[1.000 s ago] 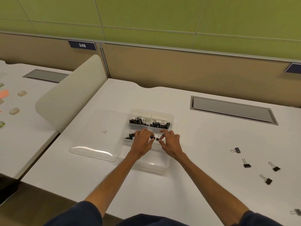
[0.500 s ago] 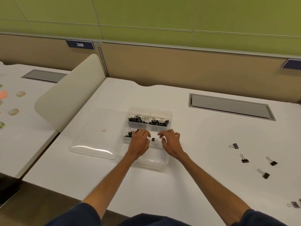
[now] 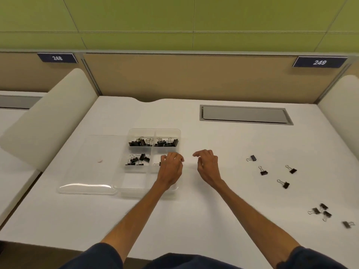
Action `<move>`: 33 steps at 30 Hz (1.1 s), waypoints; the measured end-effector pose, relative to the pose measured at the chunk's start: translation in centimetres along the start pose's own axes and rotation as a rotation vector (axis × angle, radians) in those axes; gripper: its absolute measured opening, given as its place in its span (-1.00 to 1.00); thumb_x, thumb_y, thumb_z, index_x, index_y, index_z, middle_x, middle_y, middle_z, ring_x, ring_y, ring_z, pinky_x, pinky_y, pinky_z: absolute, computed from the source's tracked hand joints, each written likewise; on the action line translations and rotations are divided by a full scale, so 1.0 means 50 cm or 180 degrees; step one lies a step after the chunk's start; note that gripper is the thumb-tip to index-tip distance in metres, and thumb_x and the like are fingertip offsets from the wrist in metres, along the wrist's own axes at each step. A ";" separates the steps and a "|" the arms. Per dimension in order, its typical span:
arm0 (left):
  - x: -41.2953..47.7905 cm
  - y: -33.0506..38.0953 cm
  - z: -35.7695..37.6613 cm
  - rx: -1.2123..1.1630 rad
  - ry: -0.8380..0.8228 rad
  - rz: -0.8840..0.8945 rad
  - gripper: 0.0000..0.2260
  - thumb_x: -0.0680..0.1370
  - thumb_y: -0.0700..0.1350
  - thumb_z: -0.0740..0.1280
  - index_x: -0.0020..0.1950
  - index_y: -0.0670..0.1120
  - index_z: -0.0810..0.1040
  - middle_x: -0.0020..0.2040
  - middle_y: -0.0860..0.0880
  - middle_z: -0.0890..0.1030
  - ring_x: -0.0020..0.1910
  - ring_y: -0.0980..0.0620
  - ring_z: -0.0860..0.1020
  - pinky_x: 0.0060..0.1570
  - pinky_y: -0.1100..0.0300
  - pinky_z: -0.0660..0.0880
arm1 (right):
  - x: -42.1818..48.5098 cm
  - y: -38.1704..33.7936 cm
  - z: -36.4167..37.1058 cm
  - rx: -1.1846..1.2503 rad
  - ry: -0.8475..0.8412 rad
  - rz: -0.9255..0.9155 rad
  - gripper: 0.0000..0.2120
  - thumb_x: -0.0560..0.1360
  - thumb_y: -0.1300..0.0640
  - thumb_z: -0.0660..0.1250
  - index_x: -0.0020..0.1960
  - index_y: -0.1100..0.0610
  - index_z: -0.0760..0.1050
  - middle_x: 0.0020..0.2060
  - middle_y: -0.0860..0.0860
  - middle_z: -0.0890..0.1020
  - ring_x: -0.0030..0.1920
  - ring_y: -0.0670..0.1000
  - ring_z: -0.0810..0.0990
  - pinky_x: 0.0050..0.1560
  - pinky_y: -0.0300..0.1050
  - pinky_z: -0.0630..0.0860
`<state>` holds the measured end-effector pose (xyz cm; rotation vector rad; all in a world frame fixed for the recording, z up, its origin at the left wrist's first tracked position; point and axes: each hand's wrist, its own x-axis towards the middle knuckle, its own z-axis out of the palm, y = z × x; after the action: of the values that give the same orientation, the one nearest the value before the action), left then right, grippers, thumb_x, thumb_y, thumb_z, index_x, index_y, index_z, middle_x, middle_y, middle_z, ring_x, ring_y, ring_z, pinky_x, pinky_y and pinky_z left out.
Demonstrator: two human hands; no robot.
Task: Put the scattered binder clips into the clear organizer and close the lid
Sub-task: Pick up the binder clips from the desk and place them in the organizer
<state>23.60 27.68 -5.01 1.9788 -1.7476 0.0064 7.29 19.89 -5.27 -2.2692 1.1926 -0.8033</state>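
Eight binder clips (image 3: pixel 263 172) lie outside the part-filled clear organizer (image 3: pixel 154 130), lid (image 3: pixel 87 162) open; right hand (image 3: pixel 207 166) loose and empty, grip of left hand (image 3: pixel 171 168) unclear.

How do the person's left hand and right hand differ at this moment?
The left hand is over the clear plastic organizer's near-right compartment; the right hand is over the white table beside it. The left hand's fingers curl down near a black binder clip; the right hand's fingers hang loose and empty. Both are palm-down.
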 end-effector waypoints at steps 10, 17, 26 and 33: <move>0.038 0.135 0.075 0.0041 -0.0249 0.0316 -0.87 0.47 -0.22 0.26 -0.06 -0.04 0.54 -0.05 0.05 0.58 0.07 0.00 0.49 0.06 0.02 0.33 | -0.057 0.123 -0.110 -0.0233 0.0182 0.0411 -0.66 0.45 0.37 0.18 0.04 -0.02 0.50 -0.02 -0.15 0.56 0.06 -0.06 0.44 0.00 -0.06 0.29; 0.044 0.213 0.132 -0.0167 -0.0423 0.0379 -0.87 0.49 -0.22 0.26 -0.04 -0.03 0.54 -0.05 0.06 0.57 0.05 0.01 0.49 0.04 0.06 0.34 | -0.102 0.207 -0.171 -0.0320 0.0235 0.0626 -0.66 0.44 0.37 0.19 0.05 0.00 0.50 0.00 -0.14 0.56 0.08 -0.06 0.44 0.01 -0.07 0.25; 0.056 0.312 0.201 -0.0387 -0.0584 0.0412 -0.86 0.52 -0.20 0.25 0.02 -0.06 0.55 -0.03 0.05 0.57 0.05 0.01 0.49 0.01 0.09 0.34 | -0.153 0.305 -0.247 -0.0544 0.0362 0.0760 -0.60 0.37 0.44 0.20 0.05 0.04 0.54 -0.03 -0.08 0.59 0.02 0.04 0.53 -0.04 0.05 0.39; 0.066 0.395 0.258 -0.0425 -0.0831 0.0548 -0.80 0.54 -0.02 0.26 0.14 -0.02 0.52 0.07 0.06 0.55 0.11 0.03 0.46 0.06 0.11 0.30 | -0.169 0.371 -0.299 -0.0608 0.0391 0.0911 -0.60 0.39 0.41 0.16 0.08 0.05 0.53 0.01 -0.08 0.60 0.07 0.05 0.52 0.00 0.07 0.39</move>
<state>1.70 18.83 -8.20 1.7927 -2.0209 -0.3155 -17.42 15.53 -8.35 -2.1482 1.6693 -0.7536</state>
